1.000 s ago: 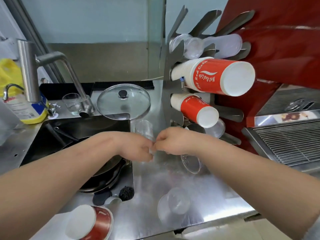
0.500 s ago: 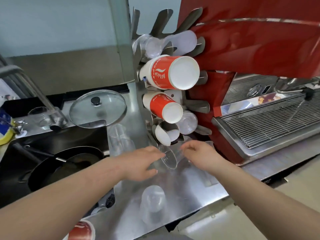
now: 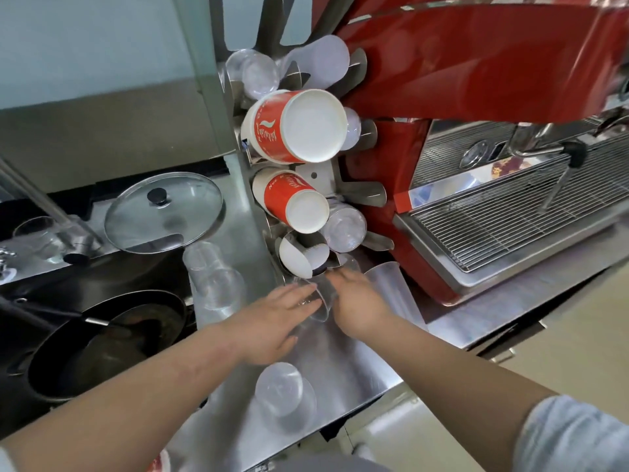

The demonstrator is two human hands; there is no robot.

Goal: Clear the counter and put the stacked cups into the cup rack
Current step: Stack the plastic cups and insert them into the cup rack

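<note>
A clear plastic cup [image 3: 318,303] lies on its side low over the stainless steel counter [image 3: 343,366], at the foot of the metal cup rack [image 3: 253,185], held between both hands. The right hand [image 3: 354,306] has its fingers curled around the far end of the cup, and the left hand [image 3: 272,321] lies nearly flat, fingers stretched out and resting against the cup's near side. Just right of the right hand stands a tall frosted plastic cup [image 3: 391,287], tilted. Near the counter's front edge an upturned clear plastic cup [image 3: 284,398] stands apart from the hands, and a stack of clear cups [image 3: 214,284] stands to the left of them, beside the sink. In the rack's arms sit a large red and white paper cup [image 3: 296,126], a smaller red paper cup [image 3: 292,201] below it, white cups [image 3: 299,255] lower still, and several clear cups. Left of the rack a round glass pot lid [image 3: 165,212] with a black knob lies by the sink, where a dark frying pan [image 3: 105,338] rests. To the right stands a red espresso machine [image 3: 476,83]
</note>
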